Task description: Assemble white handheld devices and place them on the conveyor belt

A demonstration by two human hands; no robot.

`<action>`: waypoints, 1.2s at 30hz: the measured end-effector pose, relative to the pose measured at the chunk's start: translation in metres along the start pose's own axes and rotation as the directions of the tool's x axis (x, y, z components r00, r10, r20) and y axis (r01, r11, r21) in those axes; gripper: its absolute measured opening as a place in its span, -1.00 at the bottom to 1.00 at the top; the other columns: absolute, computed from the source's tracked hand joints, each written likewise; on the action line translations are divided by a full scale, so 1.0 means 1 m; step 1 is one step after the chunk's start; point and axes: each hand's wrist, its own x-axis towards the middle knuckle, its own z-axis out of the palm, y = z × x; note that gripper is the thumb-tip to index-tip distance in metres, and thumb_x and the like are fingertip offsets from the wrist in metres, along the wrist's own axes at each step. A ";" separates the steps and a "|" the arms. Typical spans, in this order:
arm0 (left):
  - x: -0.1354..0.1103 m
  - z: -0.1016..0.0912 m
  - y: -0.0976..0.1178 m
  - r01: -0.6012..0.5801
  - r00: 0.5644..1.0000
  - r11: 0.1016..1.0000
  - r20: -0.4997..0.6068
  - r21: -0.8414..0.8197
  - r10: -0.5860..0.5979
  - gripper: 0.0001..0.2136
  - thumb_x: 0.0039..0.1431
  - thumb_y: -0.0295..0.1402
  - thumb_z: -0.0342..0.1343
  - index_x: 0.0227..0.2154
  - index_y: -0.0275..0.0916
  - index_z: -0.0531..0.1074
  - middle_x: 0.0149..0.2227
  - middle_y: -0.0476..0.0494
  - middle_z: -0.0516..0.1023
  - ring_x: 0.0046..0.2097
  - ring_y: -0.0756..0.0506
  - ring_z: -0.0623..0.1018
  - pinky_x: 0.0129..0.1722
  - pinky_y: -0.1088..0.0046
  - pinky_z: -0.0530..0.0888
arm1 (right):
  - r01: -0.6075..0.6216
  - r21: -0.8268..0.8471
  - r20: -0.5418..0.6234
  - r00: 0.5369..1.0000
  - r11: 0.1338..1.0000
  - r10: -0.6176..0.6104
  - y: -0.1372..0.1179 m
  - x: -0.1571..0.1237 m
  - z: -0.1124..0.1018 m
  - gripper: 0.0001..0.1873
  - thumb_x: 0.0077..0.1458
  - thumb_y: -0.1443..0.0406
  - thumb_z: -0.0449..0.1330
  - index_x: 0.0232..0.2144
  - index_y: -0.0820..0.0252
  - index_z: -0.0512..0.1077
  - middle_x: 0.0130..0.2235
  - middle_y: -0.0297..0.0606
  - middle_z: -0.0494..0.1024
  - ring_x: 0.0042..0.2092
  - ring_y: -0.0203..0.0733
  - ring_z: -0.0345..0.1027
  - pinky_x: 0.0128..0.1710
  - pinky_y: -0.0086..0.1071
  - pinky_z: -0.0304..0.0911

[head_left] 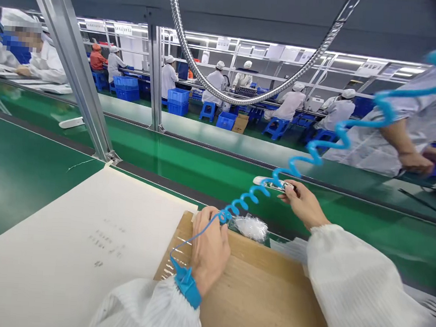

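My right hand reaches out over the green belt. Pinched in its fingers is a slim white plastic piece with what looks like a circuit board exposed along it. My left hand rests at the far edge of a brown cardboard sheet, fingers curled downward. Whatever those fingers hold, if anything, is hidden. A blue wrist strap circles my left wrist, and its coiled blue cord stretches up to the right. Crumpled clear plastic lies just right of my left fingers.
A large white sheet with faint marks covers the bench at left. Another white piece lies on the belt. A metal post rises at left, and a flexible metal conduit hangs overhead. A co-worker's hand is across the belt.
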 end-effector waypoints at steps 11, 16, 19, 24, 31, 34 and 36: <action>-0.025 -0.006 0.037 -0.314 0.920 0.923 0.167 -0.223 0.354 -0.64 0.35 -0.25 0.05 0.14 -0.23 0.34 0.23 -0.26 0.40 0.27 -0.19 0.34 0.31 0.11 0.26 | -0.011 0.430 0.193 0.978 0.903 -0.080 -0.053 -0.161 -0.072 -0.48 0.12 -0.18 0.22 -0.03 -0.04 0.48 -0.25 -0.32 0.52 -0.31 -0.24 0.43 -0.15 -0.33 0.44; -0.029 -0.006 0.042 -0.182 0.905 0.930 0.316 -0.319 0.286 -0.67 0.34 -0.21 0.04 0.08 -0.22 0.42 0.06 -0.18 0.55 0.07 -0.17 0.51 0.10 0.24 0.41 | 0.073 0.404 0.179 0.971 0.912 -0.157 -0.052 -0.184 -0.070 -0.58 0.26 -0.12 0.09 -0.03 -0.07 0.46 -0.25 -0.31 0.55 -0.29 -0.20 0.42 -0.26 -0.35 0.35; -0.025 -0.012 0.045 -0.036 0.850 0.955 0.494 -0.295 0.185 -0.73 0.37 -0.22 -0.04 -0.17 -0.20 0.54 -0.29 -0.07 0.61 -0.28 -0.09 0.54 -0.27 0.39 0.41 | 0.287 0.238 0.073 0.948 0.928 -0.311 -0.049 -0.188 -0.065 -0.64 0.35 -0.01 0.02 -0.06 -0.03 0.49 -0.09 -0.24 0.58 -0.11 -0.10 0.45 -0.13 -0.27 0.32; -0.025 -0.017 0.050 -0.130 0.891 0.979 0.415 -0.156 0.185 -0.78 0.33 -0.28 0.00 -0.21 -0.17 0.55 -0.32 -0.07 0.61 -0.30 -0.10 0.51 -0.29 0.40 0.30 | 0.673 -0.306 -0.032 0.699 0.673 -0.714 -0.046 -0.184 -0.059 -0.86 0.33 0.21 0.15 -0.20 0.04 0.51 -0.10 -0.23 0.59 -0.11 -0.08 0.43 -0.11 -0.20 0.17; -0.012 -0.012 0.035 0.089 0.964 0.993 0.257 -0.080 -0.066 -0.74 0.33 -0.23 -0.03 -0.30 -0.18 0.55 -0.39 -0.12 0.59 -0.34 -0.12 0.51 -0.35 0.39 0.26 | 0.678 -0.430 0.055 0.678 0.596 -0.733 -0.048 -0.188 -0.034 -0.75 0.34 0.34 0.10 -0.40 0.11 0.45 -0.27 -0.30 0.59 -0.24 -0.13 0.40 -0.14 -0.16 0.09; -0.003 -0.008 0.023 0.248 0.948 0.936 0.263 -0.250 -0.181 -0.72 0.32 -0.18 -0.01 -0.30 -0.22 0.53 -0.49 -0.08 0.53 -0.40 -0.09 0.51 -0.37 0.42 0.32 | 0.506 -0.151 0.013 0.860 0.849 -0.510 -0.049 -0.188 -0.020 -0.79 0.32 0.20 0.12 -0.35 0.10 0.46 -0.25 -0.27 0.57 -0.23 -0.12 0.38 -0.20 -0.21 0.16; -0.002 -0.006 0.020 0.305 0.933 0.884 0.296 -0.353 -0.204 -0.74 0.31 -0.17 0.03 -0.23 -0.24 0.50 -0.48 -0.06 0.53 -0.42 -0.07 0.52 -0.38 0.44 0.37 | 0.294 0.056 -0.023 0.956 0.954 -0.293 -0.051 -0.185 -0.011 -0.77 0.25 0.10 0.17 -0.32 0.10 0.48 -0.24 -0.26 0.58 -0.20 -0.10 0.40 -0.19 -0.22 0.22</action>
